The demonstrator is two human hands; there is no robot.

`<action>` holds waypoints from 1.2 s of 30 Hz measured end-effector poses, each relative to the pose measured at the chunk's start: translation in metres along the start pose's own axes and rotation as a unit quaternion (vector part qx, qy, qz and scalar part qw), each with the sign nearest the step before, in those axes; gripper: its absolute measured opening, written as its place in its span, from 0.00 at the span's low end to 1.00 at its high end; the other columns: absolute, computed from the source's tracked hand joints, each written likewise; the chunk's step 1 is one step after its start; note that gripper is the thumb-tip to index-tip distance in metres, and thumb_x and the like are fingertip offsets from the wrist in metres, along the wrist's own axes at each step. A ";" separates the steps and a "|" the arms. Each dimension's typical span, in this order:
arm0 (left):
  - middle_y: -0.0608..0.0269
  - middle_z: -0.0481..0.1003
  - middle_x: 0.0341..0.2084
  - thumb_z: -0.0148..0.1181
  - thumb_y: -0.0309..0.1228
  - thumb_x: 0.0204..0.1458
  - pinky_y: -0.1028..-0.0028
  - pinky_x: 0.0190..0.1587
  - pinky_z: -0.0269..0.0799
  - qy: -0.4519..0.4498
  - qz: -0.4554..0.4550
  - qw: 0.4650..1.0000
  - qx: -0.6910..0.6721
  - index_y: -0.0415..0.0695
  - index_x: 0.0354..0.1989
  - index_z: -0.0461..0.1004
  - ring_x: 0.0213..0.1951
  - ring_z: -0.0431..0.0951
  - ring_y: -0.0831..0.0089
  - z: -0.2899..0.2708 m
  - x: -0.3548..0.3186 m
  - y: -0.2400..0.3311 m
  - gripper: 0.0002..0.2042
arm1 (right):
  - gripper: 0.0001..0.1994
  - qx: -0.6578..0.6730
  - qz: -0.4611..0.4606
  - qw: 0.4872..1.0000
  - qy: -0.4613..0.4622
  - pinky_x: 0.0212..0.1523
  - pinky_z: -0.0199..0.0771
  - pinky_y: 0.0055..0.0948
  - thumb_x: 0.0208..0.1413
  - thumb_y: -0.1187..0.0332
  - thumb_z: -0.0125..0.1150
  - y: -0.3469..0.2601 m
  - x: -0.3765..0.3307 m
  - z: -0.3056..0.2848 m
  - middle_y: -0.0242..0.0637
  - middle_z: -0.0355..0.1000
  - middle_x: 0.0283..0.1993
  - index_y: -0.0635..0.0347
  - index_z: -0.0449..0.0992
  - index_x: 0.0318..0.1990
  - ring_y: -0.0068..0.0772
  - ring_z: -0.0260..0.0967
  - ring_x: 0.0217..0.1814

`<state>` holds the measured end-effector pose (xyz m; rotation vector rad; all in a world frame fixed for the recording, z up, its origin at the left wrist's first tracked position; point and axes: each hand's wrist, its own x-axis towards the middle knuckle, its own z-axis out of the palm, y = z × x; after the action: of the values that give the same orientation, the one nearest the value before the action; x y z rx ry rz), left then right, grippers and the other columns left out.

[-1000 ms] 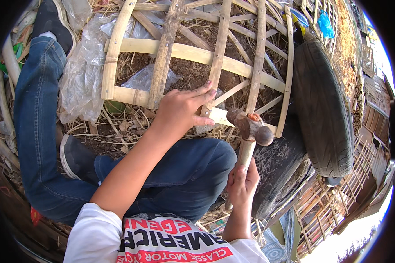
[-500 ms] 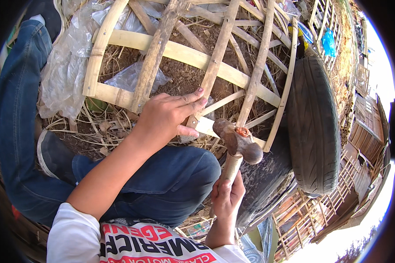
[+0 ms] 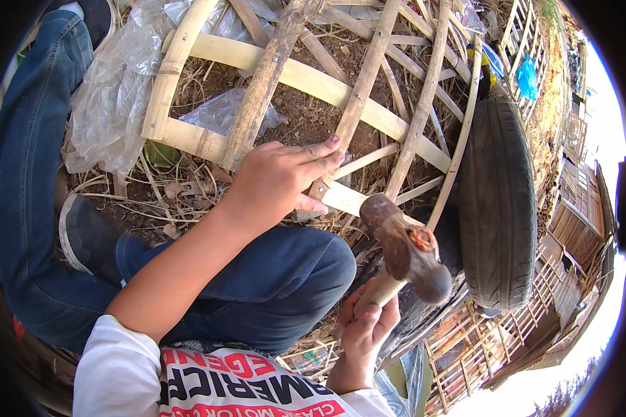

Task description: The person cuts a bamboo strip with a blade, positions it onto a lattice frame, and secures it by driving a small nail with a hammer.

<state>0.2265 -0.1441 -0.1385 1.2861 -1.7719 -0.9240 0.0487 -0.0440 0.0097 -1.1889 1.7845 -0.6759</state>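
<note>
A lattice of bamboo slats, nailed where they cross, lies on the ground before me. My left hand rests on it, fingers stretched and thumb apart, the fingertips against a lengthwise bamboo slat. Below those fingertips, that slat crosses the near bamboo strip, and a small nail head shows there. In my right hand is a hammer, gripped by its pale wooden handle. The worn brown hammer head is raised above the lattice's near right corner, apart from the wood. No loose nail can be made out.
A black tyre stands along the lattice's right side. Crumpled clear plastic sheeting lies at the left, near my shoe. Dry straw and soil show under the slats. My bent knee is close to the near edge.
The hammer has risen away from the lattice and swung slightly right, looking larger now. My left hand keeps its place on the slat. The whole view has shifted a little.
</note>
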 end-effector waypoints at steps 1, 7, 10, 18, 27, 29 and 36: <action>0.66 0.73 0.59 0.71 0.46 0.30 0.71 0.42 0.73 -0.001 -0.001 1.000 0.004 0.47 0.53 0.77 0.41 0.81 0.68 0.000 0.000 0.001 0.35 | 0.32 -0.017 0.002 1.000 -0.001 0.15 0.53 0.14 0.61 0.40 0.54 0.000 0.001 0.001 0.24 0.62 0.20 0.69 0.67 0.46 0.12 0.56 0.15; 0.67 0.73 0.59 0.72 0.46 0.30 0.71 0.42 0.73 -0.007 -0.003 0.999 0.035 0.47 0.54 0.77 0.41 0.81 0.68 -0.004 0.002 -0.002 0.36 | 0.26 -0.113 0.029 0.993 -0.032 0.14 0.50 0.16 0.66 0.46 0.49 -0.003 0.018 0.000 0.23 0.60 0.18 0.68 0.69 0.45 0.12 0.55 0.15; 0.68 0.73 0.59 0.73 0.45 0.30 0.71 0.42 0.73 0.013 0.008 1.000 0.005 0.48 0.54 0.77 0.41 0.81 0.69 0.003 -0.001 0.000 0.36 | 0.28 -0.040 -0.041 0.998 0.004 0.12 0.49 0.17 0.64 0.44 0.49 -0.007 0.004 0.002 0.26 0.62 0.17 0.69 0.68 0.39 0.14 0.55 0.12; 0.69 0.73 0.58 0.71 0.46 0.30 0.70 0.41 0.74 0.014 0.002 1.000 0.013 0.49 0.54 0.77 0.39 0.81 0.69 0.003 -0.001 0.000 0.35 | 0.30 -0.018 -0.033 0.999 0.003 0.12 0.52 0.18 0.61 0.38 0.52 0.007 -0.001 -0.006 0.28 0.61 0.17 0.64 0.67 0.40 0.15 0.55 0.11; 0.68 0.74 0.58 0.72 0.45 0.30 0.71 0.41 0.74 0.002 -0.002 1.000 0.021 0.48 0.53 0.78 0.40 0.82 0.69 0.003 -0.002 -0.002 0.34 | 0.32 -0.028 -0.008 0.999 0.016 0.09 0.51 0.18 0.61 0.37 0.50 0.001 0.017 -0.008 0.30 0.63 0.19 0.65 0.67 0.44 0.17 0.56 0.11; 0.68 0.74 0.58 0.72 0.45 0.30 0.71 0.40 0.74 0.012 0.001 1.000 0.021 0.47 0.53 0.78 0.39 0.82 0.68 0.004 -0.001 -0.003 0.34 | 0.35 -0.037 -0.031 0.999 0.019 0.10 0.53 0.19 0.58 0.35 0.52 -0.009 0.009 -0.014 0.33 0.64 0.20 0.65 0.66 0.45 0.18 0.57 0.12; 0.69 0.74 0.57 0.72 0.45 0.30 0.71 0.40 0.75 0.017 0.003 1.000 0.012 0.48 0.52 0.78 0.39 0.82 0.68 0.004 0.000 -0.001 0.34 | 0.35 -0.053 -0.038 0.998 0.015 0.13 0.55 0.18 0.56 0.35 0.56 0.010 0.009 -0.013 0.32 0.66 0.22 0.65 0.66 0.45 0.17 0.59 0.15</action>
<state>0.2235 -0.1434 -0.1418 1.3043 -1.7644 -0.8752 0.0315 -0.0484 0.0044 -1.3300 1.8253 -0.6535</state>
